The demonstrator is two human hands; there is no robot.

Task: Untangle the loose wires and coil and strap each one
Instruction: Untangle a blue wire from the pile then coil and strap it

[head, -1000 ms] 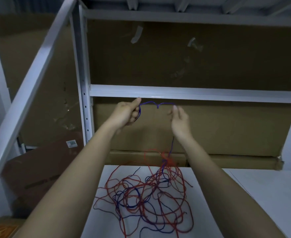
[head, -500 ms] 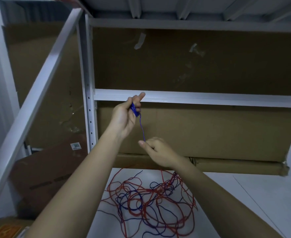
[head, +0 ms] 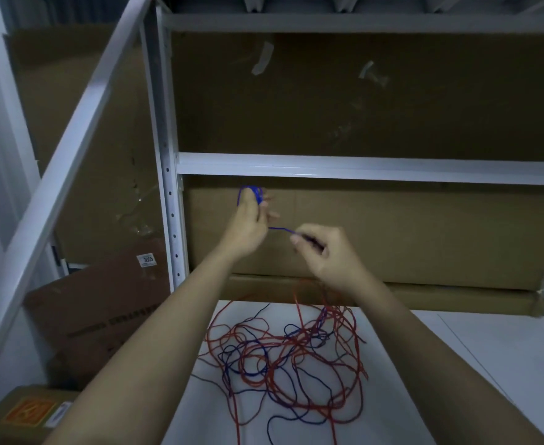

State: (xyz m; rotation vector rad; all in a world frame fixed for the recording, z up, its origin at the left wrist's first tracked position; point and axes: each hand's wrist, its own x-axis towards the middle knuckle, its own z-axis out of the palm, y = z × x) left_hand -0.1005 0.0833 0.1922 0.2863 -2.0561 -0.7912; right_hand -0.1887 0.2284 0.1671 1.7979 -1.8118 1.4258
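A tangle of red wire [head: 309,377] and blue wire lies on the white table [head: 488,364] below my arms. My left hand [head: 248,224] is raised in front of the shelf and holds a small coil of the blue wire [head: 251,192] looped round its fingers. A short stretch of blue wire [head: 280,229] runs from that hand to my right hand [head: 323,255], which pinches it between thumb and fingers just to the right and slightly lower. From the right hand the blue wire drops behind the wrist into the tangle.
A white metal shelf frame with a crossbar [head: 360,168] and upright post [head: 168,187] stands behind the hands, backed by large cardboard sheets [head: 392,236]. A brown box with a label [head: 103,309] leans at the left; a smaller box [head: 30,412] sits bottom left.
My right hand has come up and to the right, level with the left wrist, drawing the blue wire sideways. Another loop of blue wire now sits round my left hand's fingers.
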